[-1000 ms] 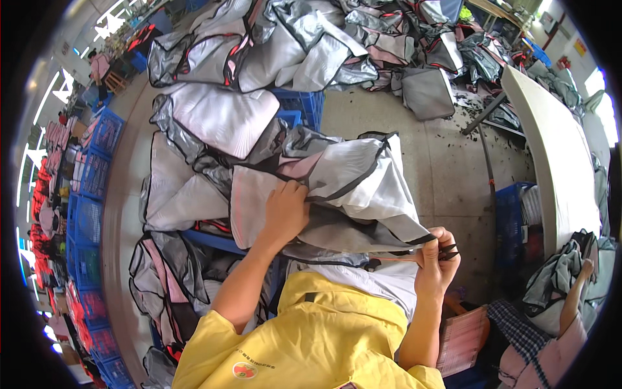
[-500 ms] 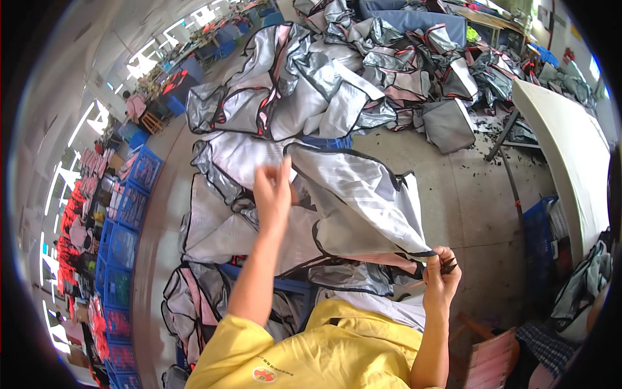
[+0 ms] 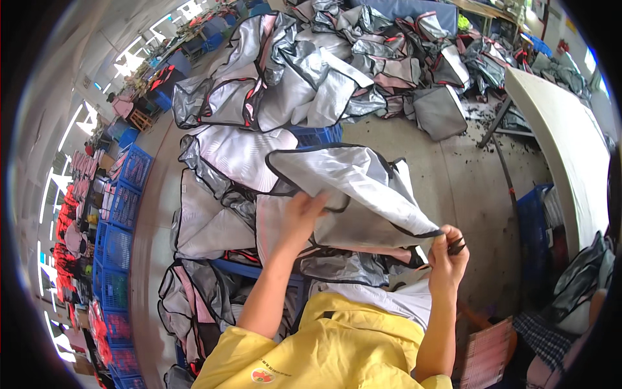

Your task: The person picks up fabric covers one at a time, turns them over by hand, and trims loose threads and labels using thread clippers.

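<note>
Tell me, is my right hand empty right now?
No, the right hand pinches a corner of the grey-white fabric piece edged in black.

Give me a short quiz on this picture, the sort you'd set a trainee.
1. Which hand pinches the corner of the black-edged sheet?
2. True or false: the wearer's shirt is blue.
3. Fill in the colour: the stacked crates toward the left are ____.

Key:
1. The right hand.
2. False; it is yellow.
3. Blue.
</note>
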The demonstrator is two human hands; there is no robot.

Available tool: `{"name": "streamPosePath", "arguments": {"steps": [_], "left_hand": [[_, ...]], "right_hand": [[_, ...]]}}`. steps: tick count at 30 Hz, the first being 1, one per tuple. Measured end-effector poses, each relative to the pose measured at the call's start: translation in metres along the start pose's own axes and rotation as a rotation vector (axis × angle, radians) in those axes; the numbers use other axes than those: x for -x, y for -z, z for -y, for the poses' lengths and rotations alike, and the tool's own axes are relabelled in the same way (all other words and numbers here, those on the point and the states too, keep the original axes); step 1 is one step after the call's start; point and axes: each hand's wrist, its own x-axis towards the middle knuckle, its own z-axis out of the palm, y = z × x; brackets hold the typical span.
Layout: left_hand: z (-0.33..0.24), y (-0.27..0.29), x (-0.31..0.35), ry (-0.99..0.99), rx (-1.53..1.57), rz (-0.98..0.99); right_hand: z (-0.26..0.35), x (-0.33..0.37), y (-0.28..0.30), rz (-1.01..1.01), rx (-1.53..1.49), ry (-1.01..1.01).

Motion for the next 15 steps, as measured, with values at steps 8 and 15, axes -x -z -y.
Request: {"name": "streamPosePath", "arguments": {"steps": [8, 15], "left_hand": [[-0.039, 0.07, 0.061, 0.091, -0.043, 0.093], [0.0, 0.096, 0.082, 0.151, -0.152, 0.09]], "right_hand": [[-0.077, 0.007, 0.035, 0.295, 0.672, 0.289], [-0.106, 0.048, 0.045, 0.285, 0.733, 0.254]]}}
